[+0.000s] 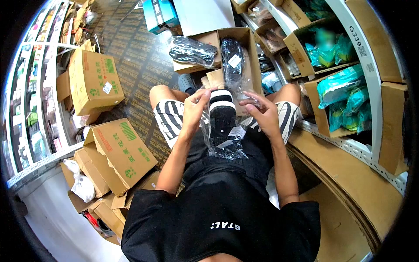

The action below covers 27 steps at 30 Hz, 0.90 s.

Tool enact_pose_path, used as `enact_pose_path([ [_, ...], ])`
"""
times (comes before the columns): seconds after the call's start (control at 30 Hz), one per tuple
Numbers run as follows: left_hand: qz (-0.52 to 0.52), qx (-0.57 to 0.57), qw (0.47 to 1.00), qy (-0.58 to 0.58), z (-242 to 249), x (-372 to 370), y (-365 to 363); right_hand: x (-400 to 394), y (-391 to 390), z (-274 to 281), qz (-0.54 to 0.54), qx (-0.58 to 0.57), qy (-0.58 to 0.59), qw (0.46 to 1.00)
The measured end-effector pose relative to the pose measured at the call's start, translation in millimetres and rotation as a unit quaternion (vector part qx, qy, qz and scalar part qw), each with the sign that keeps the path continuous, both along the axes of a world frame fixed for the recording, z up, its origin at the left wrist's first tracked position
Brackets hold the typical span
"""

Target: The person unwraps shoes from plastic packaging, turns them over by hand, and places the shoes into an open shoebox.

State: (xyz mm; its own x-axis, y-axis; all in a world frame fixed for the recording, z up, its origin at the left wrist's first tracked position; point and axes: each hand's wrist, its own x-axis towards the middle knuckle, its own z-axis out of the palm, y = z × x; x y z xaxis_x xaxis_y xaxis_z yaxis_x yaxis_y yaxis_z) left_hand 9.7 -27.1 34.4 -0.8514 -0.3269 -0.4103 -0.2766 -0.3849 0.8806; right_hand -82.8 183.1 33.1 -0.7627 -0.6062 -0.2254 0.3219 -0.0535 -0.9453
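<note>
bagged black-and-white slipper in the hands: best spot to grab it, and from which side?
Probably the slipper itself at mid-length, across its narrow width, one hand per long side as the left hand and right hand sit now. It stands toe-up and stiff; the clear bag hangs loose and crinkled below, so film alone gives a poor grip.

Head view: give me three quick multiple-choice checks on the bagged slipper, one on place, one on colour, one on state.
1. Where is the slipper?
A. On the shelf
B. Between both hands, over the lap
C. Inside the open box

2. What colours is it?
A. Black with a white band
B. All green
C. Red and yellow

3. What state is it in?
A. Bare
B. Inside a clear plastic bag
C. Taped in cardboard

Answers:
1 B: the left hand and right hand grip it above the striped shorts.
2 A: black sole, white band near the top.
3 B: the clear plastic bag wraps it and hangs below.
</note>
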Motion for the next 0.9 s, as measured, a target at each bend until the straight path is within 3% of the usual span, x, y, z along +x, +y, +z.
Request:
enact_pose_path([
  [0.07, 0.022, -0.109, 0.994, -0.011, -7, 1, 1, 1, -4, 2, 0.000, 0.053, 0.050, 0.997],
  [0.17, 0.059, -0.145, 0.987, 0.032, -7, -1, 14, -2, -10, 0, -0.005, 0.121, 0.101, 0.988],
  [0.23, 0.082, -0.199, 0.971, 0.105, -10, -3, 14, -7, -9, 0, 0.004, 0.107, 0.079, 0.991],
  [0.5, 0.161, -0.235, 0.945, 0.159, -18, -4, 16, -13, -3, 7, 0.006, 0.032, 0.043, 0.999],
  [0.7, 0.095, -0.149, 0.959, 0.220, -16, 2, 4, -6, 8, -2, -0.004, 0.015, 0.100, 0.995],
  [0.83, 0.056, -0.033, 0.968, 0.241, -28, 12, -7, -2, 12, -19, 0.010, -0.038, 0.062, 0.997],
  [0.9, 0.054, 0.103, 0.960, 0.255, -29, 14, -7, 1, 10, -21, 0.001, -0.083, 0.040, 0.996],
])
